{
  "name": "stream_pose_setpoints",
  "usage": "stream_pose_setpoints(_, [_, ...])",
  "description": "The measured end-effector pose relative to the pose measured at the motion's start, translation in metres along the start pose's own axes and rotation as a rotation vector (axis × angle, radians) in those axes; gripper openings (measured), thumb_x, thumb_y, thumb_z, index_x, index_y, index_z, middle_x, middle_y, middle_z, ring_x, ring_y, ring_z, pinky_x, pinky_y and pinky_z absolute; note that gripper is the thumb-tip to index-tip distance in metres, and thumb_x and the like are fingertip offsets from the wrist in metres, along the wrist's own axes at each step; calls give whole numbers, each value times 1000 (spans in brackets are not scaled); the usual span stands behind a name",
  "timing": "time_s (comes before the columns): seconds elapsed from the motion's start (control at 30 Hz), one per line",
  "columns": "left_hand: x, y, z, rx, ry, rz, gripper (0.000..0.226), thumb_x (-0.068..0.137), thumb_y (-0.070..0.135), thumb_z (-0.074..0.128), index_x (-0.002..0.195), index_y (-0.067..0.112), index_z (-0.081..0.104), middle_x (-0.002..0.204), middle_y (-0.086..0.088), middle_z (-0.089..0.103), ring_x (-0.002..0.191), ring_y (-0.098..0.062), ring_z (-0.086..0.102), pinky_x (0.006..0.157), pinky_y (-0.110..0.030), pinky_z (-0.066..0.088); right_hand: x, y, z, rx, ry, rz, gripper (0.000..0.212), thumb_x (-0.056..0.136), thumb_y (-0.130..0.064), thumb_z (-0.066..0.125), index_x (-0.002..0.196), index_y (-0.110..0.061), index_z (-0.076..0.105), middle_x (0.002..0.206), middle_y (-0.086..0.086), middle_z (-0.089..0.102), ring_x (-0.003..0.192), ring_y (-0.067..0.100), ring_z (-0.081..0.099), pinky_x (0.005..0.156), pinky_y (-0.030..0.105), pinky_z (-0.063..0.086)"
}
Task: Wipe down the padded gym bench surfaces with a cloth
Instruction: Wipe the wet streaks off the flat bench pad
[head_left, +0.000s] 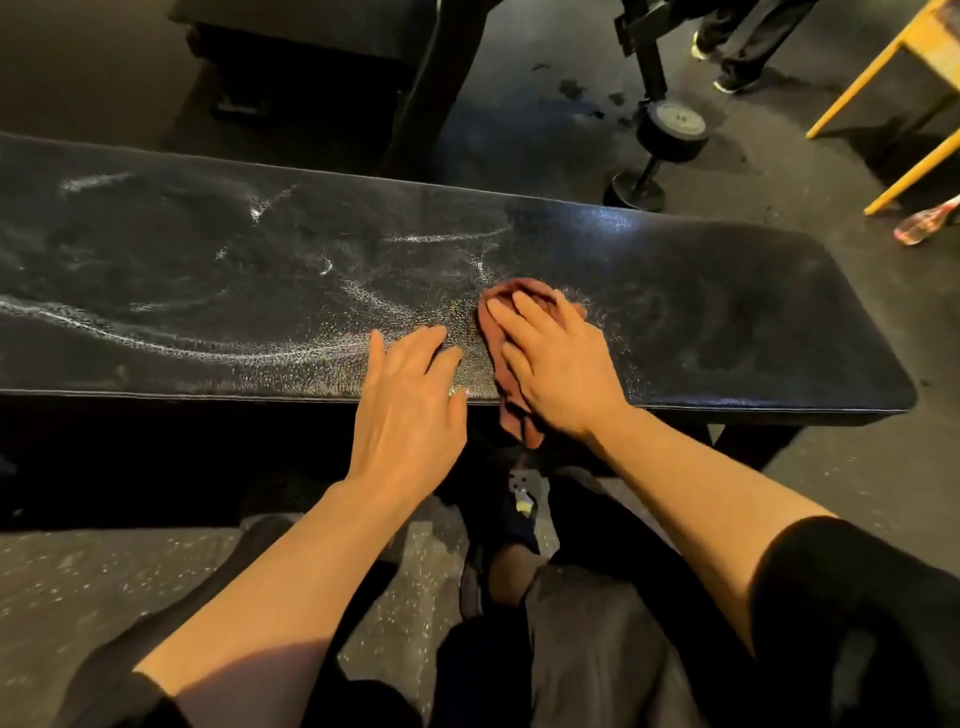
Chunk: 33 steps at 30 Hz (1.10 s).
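the wiping step was under way on the top pad of the bench (675, 291). the right hand (550, 358) lay flat on the cloth (524, 293), fingers straight and a little spread, pressing it down onto the vinyl rather than gripping it. the left hand (405, 395) rested open on the pad just beside it, at about 9 o'clock from the cloth, fingers extended toward 12 o'clock and holding nothing; it looked to be steadying the body.

the cloth, a reddish rag, sat slightly right of the pad's middle, bunched under the palm. its long axis ran roughly from 12 o'clock to 6 o'clock, with the far end crumpled past the fingertips and the near end hanging over the pad's front edge.

the bench's long axis ran from 9 o'clock to 3 o'clock across the view, its rounded end pointing to 3 o'clock. pale streaks and wet-looking swirls (156, 332) covered the stretch toward 9 o'clock, while the part toward 3 o'clock looked duller and more even. by that reading, the task seemed partly done, though i could not tell which side was the finished one.

the next move probably called for keeping flat, firm pressure and sweeping along the long axis, with the dangling end gathered in so it did not drag.
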<state>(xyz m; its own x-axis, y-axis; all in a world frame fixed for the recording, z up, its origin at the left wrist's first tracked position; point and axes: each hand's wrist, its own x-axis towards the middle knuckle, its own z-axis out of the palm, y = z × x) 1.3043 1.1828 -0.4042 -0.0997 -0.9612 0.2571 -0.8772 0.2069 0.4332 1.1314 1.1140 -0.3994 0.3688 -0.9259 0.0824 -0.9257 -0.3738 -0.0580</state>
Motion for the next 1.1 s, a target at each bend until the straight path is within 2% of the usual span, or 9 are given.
stream_pose_setpoints(0.13, [1,-5,0,-25,7,-15,37,87,13,64,124,9,60,136,-9,51,131,-24,40,117,-47,4,52,17,16,-140,-123,148,60,95,-42,3,150,-25,21,155,3,26,143,30,17,116,52,11])
stream_pose_setpoints(0.23, [7,-4,1,-37,12,-36,36,87,13,63,122,8,60,136,-10,51,131,-25,40,117,-49,6,38,-7,18,-78,-134,125,65,91,-43,-5,147,-24,22,153,6,30,140,37,22,109,54,21])
stream_pose_setpoints(0.4, [12,3,8,-26,-15,-16,41,88,15,62,127,10,57,138,-8,49,133,-24,39,117,-47,5,-24,-9,-7,-77,-105,-131,57,98,-40,16,146,-16,34,150,11,36,133,39,34,108,53,28])
stream_pose_setpoints(0.53, [10,3,9,-23,-21,4,42,90,18,61,131,11,55,138,-7,50,132,-25,40,117,-43,0,-2,50,-12,-163,-148,237,55,98,-41,15,149,-23,25,157,4,22,142,34,21,113,56,12])
stream_pose_setpoints(0.6, [10,3,9,-13,-20,0,42,90,17,61,131,10,55,137,-8,50,132,-25,40,116,-43,0,8,47,-7,-255,-142,275,60,96,-38,7,146,-16,33,153,10,27,142,34,19,113,58,12])
stream_pose_setpoints(0.7, [13,6,11,-9,-21,3,43,86,14,64,128,8,57,134,-10,52,129,-26,43,117,-48,6,11,1,3,-241,-113,144,70,92,-39,-2,144,-12,36,150,15,32,141,37,20,112,55,15])
stream_pose_setpoints(0.87, [16,5,10,-20,-15,12,41,85,14,65,124,8,58,131,-8,53,127,-25,45,117,-48,5,-22,-12,-10,-115,-45,-112,58,97,-42,24,140,-9,44,142,15,45,129,36,36,107,46,28])
stream_pose_setpoints(1.0, [23,-5,5,12,-15,24,40,88,20,64,125,7,58,131,-9,54,127,-26,45,117,-47,4,16,42,-9,-203,-113,150,72,90,-43,5,138,-5,43,142,16,43,130,34,36,108,50,27])
stream_pose_setpoints(1.1, [32,-15,1,34,-4,3,41,88,21,63,126,7,57,133,-9,53,129,-26,43,118,-49,6,41,26,0,-245,-88,219,72,88,-35,1,133,-4,48,136,18,47,126,38,40,102,56,31])
